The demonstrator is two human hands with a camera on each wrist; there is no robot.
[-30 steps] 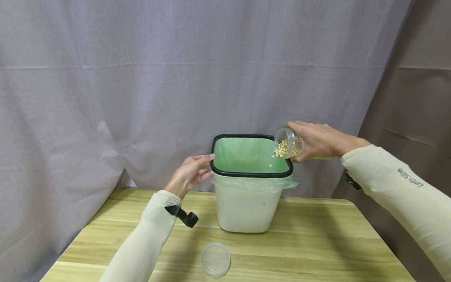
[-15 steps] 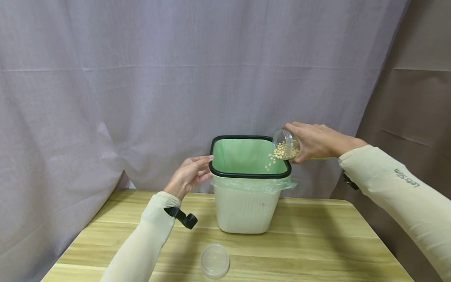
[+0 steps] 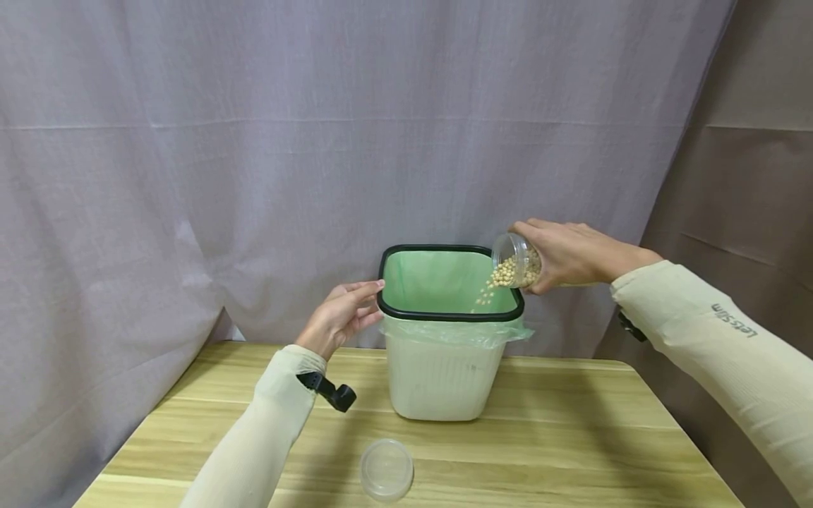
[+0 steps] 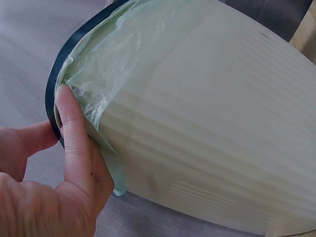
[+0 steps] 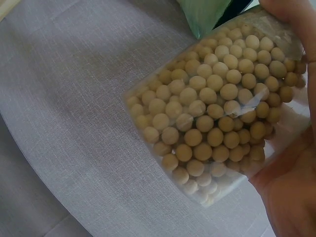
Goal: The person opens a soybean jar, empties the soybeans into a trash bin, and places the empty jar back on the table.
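The right hand (image 3: 568, 254) grips a small clear plastic jar (image 3: 516, 259) with the fingers curled around its body. The jar is tilted, with its open mouth pointing down and toward the left hand, just over the near-right corner of the bin's black rim (image 3: 444, 315). The jar holds many round pale-yellow soybeans (image 5: 217, 118); in the right wrist view they fill most of the jar and press against its clear wall. A thin stream of soybeans falls from the mouth of the jar into the bin.

The left hand (image 3: 341, 314) rests against the left side of the white waste bin (image 3: 438, 377). Its fingers are almost straight and relaxed; they do not close around anything. In the left wrist view the thumb (image 4: 74, 133) presses on the green plastic liner bag (image 4: 106, 64) just under the black rim, and one finger lies on the other side of the rim edge. So the bin stands between the two hands, touching the left one and just below the right one.

The liner bag is folded over the rim and hangs a little down the ribbed white wall. The bin stands on a wooden table (image 3: 571, 437). A clear round lid (image 3: 386, 470) lies flat on the table, below the left forearm and well apart from both hands. A grey curtain (image 3: 254, 141) hangs behind the bin.
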